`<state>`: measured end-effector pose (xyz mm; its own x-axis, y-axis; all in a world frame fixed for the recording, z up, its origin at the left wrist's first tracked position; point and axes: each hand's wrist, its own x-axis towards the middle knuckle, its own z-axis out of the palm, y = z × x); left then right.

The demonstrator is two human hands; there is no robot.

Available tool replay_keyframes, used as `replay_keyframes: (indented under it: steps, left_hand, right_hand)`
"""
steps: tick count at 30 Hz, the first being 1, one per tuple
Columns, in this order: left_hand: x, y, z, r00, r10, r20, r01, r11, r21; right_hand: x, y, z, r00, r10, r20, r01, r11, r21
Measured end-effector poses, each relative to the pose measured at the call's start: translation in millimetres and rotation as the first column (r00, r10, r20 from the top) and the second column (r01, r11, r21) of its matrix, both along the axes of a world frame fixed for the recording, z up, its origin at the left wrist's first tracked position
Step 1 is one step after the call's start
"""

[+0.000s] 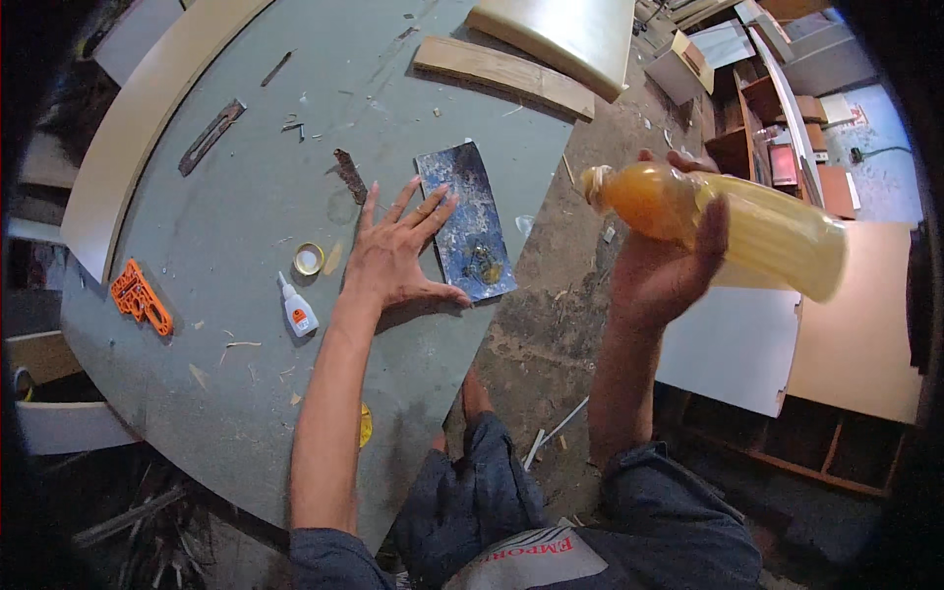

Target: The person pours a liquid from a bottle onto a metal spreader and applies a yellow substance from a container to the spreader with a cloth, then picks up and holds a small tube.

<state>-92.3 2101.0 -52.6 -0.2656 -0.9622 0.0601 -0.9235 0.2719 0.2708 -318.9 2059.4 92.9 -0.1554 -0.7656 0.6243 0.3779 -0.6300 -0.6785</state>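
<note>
Bottle, long axis crosswise, neck leftward

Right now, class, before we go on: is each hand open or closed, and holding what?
Left hand: open, fingers spread at the blue plate.
Right hand: closed around the plastic bottle.

Dark blue-grey shirt, light grey panel with red lettering. Short sleeve left of panel, same cloth. Dark shorts just above panel.
</note>
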Motion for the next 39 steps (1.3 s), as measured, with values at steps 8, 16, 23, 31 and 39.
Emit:
replay_keyframes:
  steps: [8, 16, 23, 31, 39]
  left_hand:
    - [-3.4, -7.8, -9.1, 0.982, 0.034, -0.187, -0.061, 0.988, -0.141]
    - [-38.7, 18.3, 1.2, 0.840, 0.132, -0.527, -0.414, 0.783, -0.464]
    - [-233.5, 188.4, -36.1, 0.425, 0.382, -0.821, -0.299, 0.915, 0.271]
    - [-247.8, 412.3, -333.9, 0.107, 0.993, 0.045, 0.139, -0.060, 0.989]
    - [-131.3, 478.4, -499.0, 0.264, 0.962, 0.065, -0.135, -0.030, 0.990]
  right_hand:
    - [-87.0, 72.3, -124.6, 0.807, -0.263, 0.529, -0.342, 0.522, 0.781]
    - [-139.7, 188.9, -240.9, 0.775, -0.362, 0.518, -0.473, 0.212, 0.855]
    - [-184.3, 285.6, -357.8, 0.876, -0.151, 0.457, -0.480, -0.204, 0.853]
    - [-170.7, 446.7, -484.0, 0.467, 0.884, 0.020, 0.094, -0.073, 0.993]
    - [-149.2, 518.5, -570.6, 0.609, 0.778, 0.152, 0.011, -0.200, 0.980]
